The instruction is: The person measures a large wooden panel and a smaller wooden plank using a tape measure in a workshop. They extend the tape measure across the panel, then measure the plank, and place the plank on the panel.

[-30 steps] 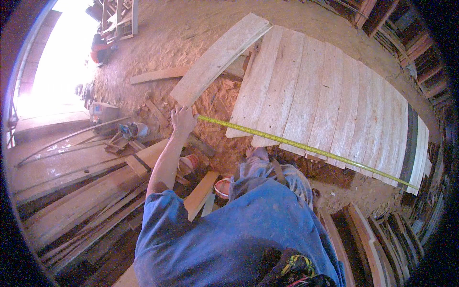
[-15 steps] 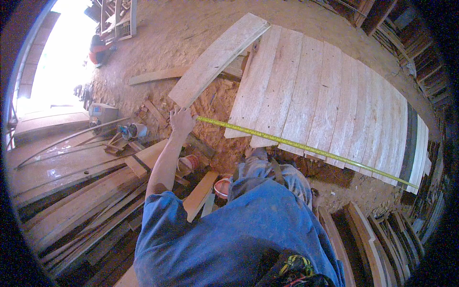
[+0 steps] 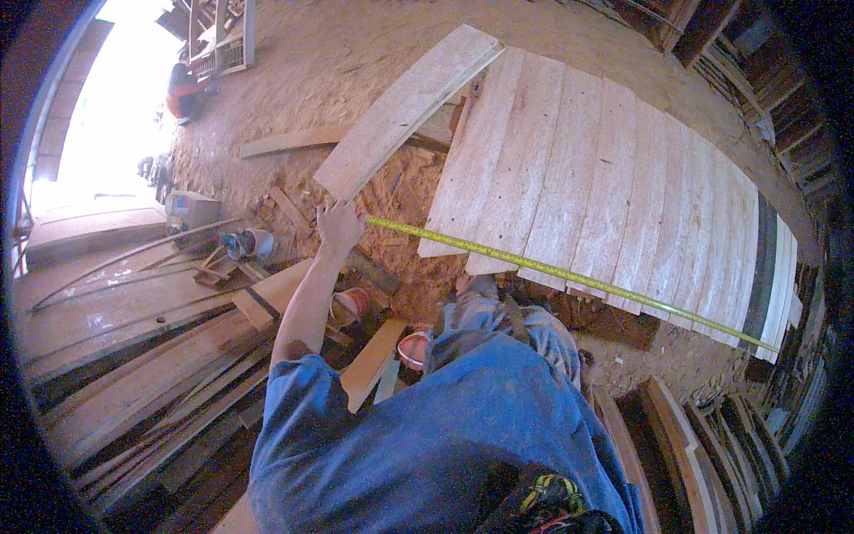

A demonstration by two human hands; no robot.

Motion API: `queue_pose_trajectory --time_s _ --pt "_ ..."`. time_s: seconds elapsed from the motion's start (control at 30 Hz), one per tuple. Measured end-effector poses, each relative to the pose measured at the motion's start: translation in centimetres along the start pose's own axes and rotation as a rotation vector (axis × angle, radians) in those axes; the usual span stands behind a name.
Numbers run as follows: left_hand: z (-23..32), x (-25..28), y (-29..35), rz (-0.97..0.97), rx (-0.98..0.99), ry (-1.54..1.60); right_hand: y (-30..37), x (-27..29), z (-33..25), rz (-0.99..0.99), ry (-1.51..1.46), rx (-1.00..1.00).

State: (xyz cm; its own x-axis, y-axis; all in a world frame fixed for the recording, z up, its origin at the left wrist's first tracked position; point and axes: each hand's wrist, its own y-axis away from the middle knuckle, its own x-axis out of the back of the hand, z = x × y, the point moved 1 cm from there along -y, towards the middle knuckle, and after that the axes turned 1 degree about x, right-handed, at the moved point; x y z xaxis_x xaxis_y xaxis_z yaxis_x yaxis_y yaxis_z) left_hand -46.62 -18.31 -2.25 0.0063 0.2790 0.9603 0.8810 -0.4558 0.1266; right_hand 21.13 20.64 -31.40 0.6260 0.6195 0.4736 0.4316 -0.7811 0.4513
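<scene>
My left hand (image 3: 340, 224) is closed at the left end of a yellow tape measure (image 3: 525, 262), close to the lower end of a loose plank (image 3: 405, 116). The tape is drawn out in a straight line to the right, across the near ends of a row of pale planks (image 3: 578, 169) laid side by side. Its far right end reaches the last planks, past a dark strip (image 3: 762, 258). That loose plank lies slanted, with its upper end against the row's upper left corner. My right hand is out of view.
Stacked boards (image 3: 151, 392) fill the left side, and more timber (image 3: 685, 445) stands at lower right. A red-rimmed bucket (image 3: 414, 350) is beside my leg. A white bucket (image 3: 258, 240) sits among offcuts. Far left, a person in orange (image 3: 181, 93) is near a wooden rack (image 3: 222, 36).
My left hand and the tape stay where they were. At the far left, the person in orange has shifted slightly.
</scene>
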Motion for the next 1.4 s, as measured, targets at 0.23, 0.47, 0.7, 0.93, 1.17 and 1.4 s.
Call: queue_pose_trajectory --time_s 0.23,0.47,0.7,0.93,1.17,1.4 --pt "-0.6 -2.0 -0.2 0.115 -0.018 0.028 -0.2 -0.3 -0.1 0.019 -0.033 -0.002" --pt "1.6 4.9 1.0 -0.437 0.056 0.398 0.1 0.2 0.6 0.131 -0.29 0.0" --pt "15.7 9.2 6.7 -0.527 -0.408 0.53 0.9 2.3 -16.9 0.564 -0.844 0.008" --pt "20.6 9.7 7.0 -0.665 -0.48 0.527 1.1 5.7 -34.4 0.453 -1.203 0.071" --pt "18.2 6.9 6.7 -0.825 -0.588 0.637 -0.6 9.9 -36.6 0.444 -1.227 0.32" --pt "17.3 5.7 7.6 -0.842 -0.712 0.724 -2.1 14.4 -33.7 0.584 -0.386 0.615"
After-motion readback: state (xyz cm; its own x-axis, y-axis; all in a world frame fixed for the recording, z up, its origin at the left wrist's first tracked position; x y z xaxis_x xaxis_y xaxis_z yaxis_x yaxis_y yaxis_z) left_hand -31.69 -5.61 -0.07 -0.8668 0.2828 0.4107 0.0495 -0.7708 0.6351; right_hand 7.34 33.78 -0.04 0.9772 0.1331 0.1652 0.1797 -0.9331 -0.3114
